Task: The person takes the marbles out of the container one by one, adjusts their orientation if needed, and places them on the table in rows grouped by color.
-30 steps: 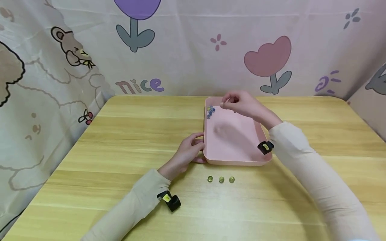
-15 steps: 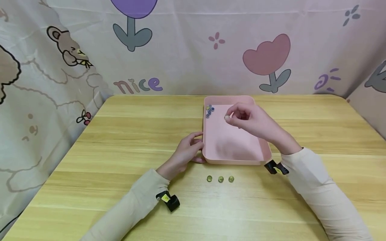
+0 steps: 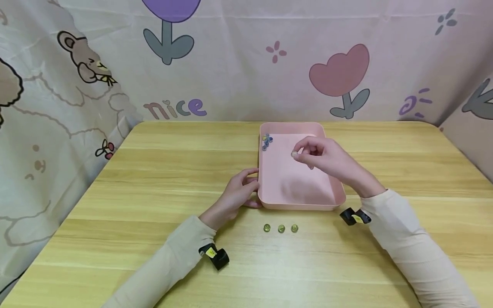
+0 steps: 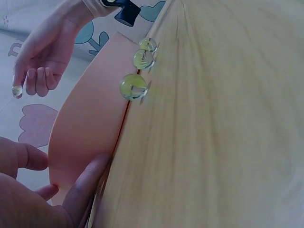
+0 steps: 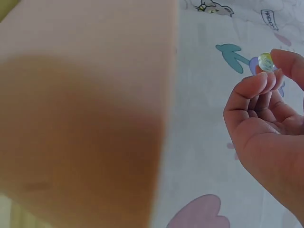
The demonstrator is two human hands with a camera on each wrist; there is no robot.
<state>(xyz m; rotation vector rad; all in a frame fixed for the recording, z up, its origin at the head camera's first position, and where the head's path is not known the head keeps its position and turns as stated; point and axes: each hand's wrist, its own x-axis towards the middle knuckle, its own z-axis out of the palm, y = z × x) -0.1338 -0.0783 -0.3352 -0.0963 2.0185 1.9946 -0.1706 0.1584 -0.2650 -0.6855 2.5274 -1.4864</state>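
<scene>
In the head view my right hand (image 3: 327, 160) is over the pink tray (image 3: 289, 207), pinching a clear marble (image 5: 266, 61) with yellow inside between thumb and fingertips. The marble is above the tray floor. My left hand (image 3: 236, 192) rests against the outside of the tray's left wall near its front corner, fingertips touching the wall in the left wrist view. Inside the tray, several blue and yellow marbles (image 3: 266, 143) sit in the back left corner. Three yellowish marbles (image 3: 281, 229) lie in a row on the table in front of the tray.
The wooden table (image 3: 154, 192) runs back to a printed cloth (image 3: 239, 77) hung behind it and at the sides. A black wrist camera (image 3: 215, 256) is on the left sleeve, and another wrist camera (image 3: 355, 216) is on the right one.
My right hand has come back from the tray's far end toward me and a little right, holding the marble. The left hand has stayed at the tray wall.
</scene>
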